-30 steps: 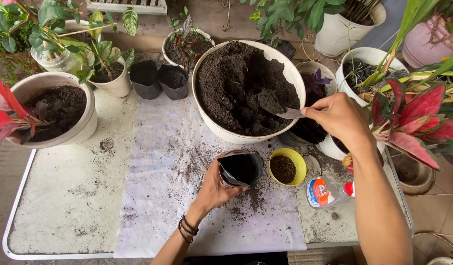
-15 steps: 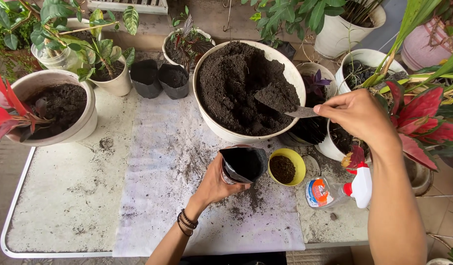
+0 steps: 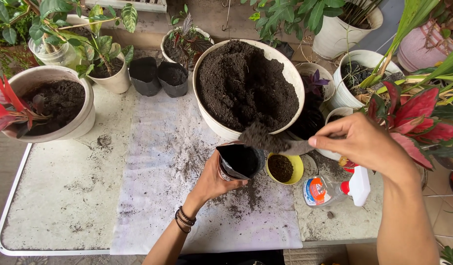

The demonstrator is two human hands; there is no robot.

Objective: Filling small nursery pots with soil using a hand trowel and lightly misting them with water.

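My left hand (image 3: 213,182) grips an open black nursery bag (image 3: 240,161) standing on the white cloth (image 3: 158,196). My right hand (image 3: 360,142) holds a small trowel (image 3: 270,141) heaped with dark soil, its blade just above the bag's mouth. Behind it stands a large white basin (image 3: 221,128) full of dark soil. A small yellow bowl (image 3: 296,171) with brown granules sits right of the bag.
A spray bottle (image 3: 334,189) lies on its side near the table's right edge. Two filled black bags (image 3: 158,76) stand at the back. A white pot (image 3: 84,118) of soil is at left. Potted plants ring the table, red-leaved ones (image 3: 417,122) at right.
My right hand lifted the loaded trowel out of the basin and carried it down and left to the bag's mouth. The left hand kept holding the bag.
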